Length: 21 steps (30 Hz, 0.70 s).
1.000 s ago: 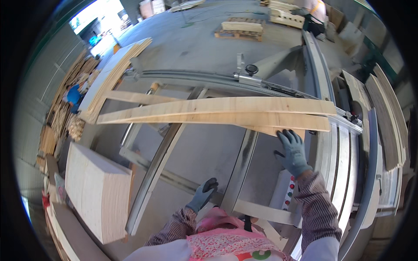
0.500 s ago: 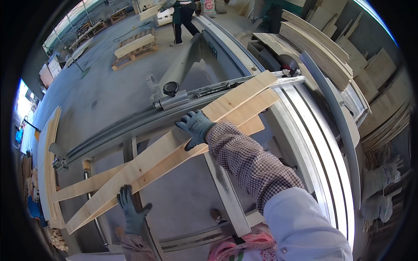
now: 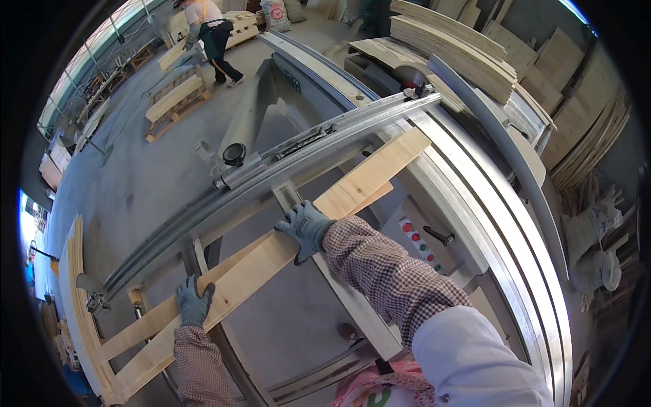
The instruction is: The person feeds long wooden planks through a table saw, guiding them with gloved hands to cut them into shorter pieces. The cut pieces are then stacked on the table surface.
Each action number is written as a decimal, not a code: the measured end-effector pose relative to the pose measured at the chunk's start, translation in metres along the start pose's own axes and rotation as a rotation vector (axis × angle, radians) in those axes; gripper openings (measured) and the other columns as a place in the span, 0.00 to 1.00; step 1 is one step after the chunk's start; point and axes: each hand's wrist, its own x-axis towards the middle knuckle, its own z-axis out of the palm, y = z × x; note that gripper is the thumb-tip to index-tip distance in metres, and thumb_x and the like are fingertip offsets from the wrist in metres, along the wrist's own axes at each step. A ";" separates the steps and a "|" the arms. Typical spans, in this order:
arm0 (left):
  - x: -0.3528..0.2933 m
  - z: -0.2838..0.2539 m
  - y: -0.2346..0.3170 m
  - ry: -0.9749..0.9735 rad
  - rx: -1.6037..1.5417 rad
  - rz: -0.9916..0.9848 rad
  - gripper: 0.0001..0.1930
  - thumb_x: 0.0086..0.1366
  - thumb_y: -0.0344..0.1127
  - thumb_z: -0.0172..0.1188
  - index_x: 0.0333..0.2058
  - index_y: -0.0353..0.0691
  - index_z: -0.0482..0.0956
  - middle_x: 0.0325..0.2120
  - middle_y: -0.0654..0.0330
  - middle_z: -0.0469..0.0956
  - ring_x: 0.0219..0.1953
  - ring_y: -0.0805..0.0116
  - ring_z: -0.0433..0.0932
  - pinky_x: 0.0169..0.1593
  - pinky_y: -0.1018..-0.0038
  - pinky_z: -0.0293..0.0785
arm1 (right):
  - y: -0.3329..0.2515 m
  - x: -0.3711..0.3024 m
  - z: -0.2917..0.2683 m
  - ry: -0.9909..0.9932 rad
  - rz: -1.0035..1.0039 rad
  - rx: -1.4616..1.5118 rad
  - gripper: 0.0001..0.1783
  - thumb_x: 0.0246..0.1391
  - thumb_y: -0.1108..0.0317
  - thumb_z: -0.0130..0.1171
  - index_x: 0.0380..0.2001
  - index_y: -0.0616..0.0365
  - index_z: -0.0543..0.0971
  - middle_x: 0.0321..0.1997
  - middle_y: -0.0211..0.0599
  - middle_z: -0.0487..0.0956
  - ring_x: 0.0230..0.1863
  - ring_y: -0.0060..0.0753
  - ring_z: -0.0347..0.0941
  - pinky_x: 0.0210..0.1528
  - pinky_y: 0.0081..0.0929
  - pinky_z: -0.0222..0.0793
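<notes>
Two long pale plywood strips lie slantwise over the metal frame of a machine, crossing near its middle. My gloved right hand is wrapped across the front plywood strip, fingers over its far edge and thumb at the near edge. Lower left, my gloved left hand is closed over the strips, its fingers reaching onto the rear plywood strip. The undersides of the strips and the tips of some fingers are hidden. Beyond my right hand, the front strip's far end overlaps the silvery sliding table.
A metal fence rail with a black knob runs behind the strips. Coloured buttons show below the sliding table. Plywood sheets are stacked back right; more boards lean at left. Another person stoops near a pallet.
My left hand has moved up from beside the near edge onto the strips. The strips have shifted toward the lower left. The view has turned, and the other person shows more fully.
</notes>
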 end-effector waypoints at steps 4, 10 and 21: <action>-0.007 -0.012 0.023 -0.088 -0.049 -0.067 0.27 0.50 0.50 0.62 0.42 0.35 0.71 0.40 0.50 0.69 0.45 0.51 0.66 0.50 0.62 0.61 | -0.006 -0.030 0.007 0.036 0.011 0.019 0.50 0.25 0.37 0.63 0.54 0.48 0.63 0.43 0.39 0.69 0.47 0.40 0.64 0.50 0.37 0.54; -0.033 -0.031 0.065 -0.119 -0.105 0.037 0.24 0.45 0.47 0.66 0.37 0.37 0.72 0.37 0.53 0.70 0.43 0.52 0.66 0.48 0.61 0.62 | -0.015 -0.090 0.027 0.157 0.013 0.060 0.49 0.25 0.38 0.64 0.53 0.48 0.64 0.41 0.39 0.69 0.44 0.40 0.65 0.49 0.37 0.56; -0.087 -0.028 0.129 -0.225 -0.126 0.141 0.30 0.41 0.54 0.67 0.36 0.37 0.73 0.35 0.55 0.71 0.41 0.55 0.67 0.45 0.60 0.62 | 0.001 -0.189 0.053 0.227 -0.051 0.130 0.47 0.25 0.38 0.65 0.51 0.47 0.65 0.39 0.36 0.69 0.44 0.38 0.66 0.50 0.38 0.59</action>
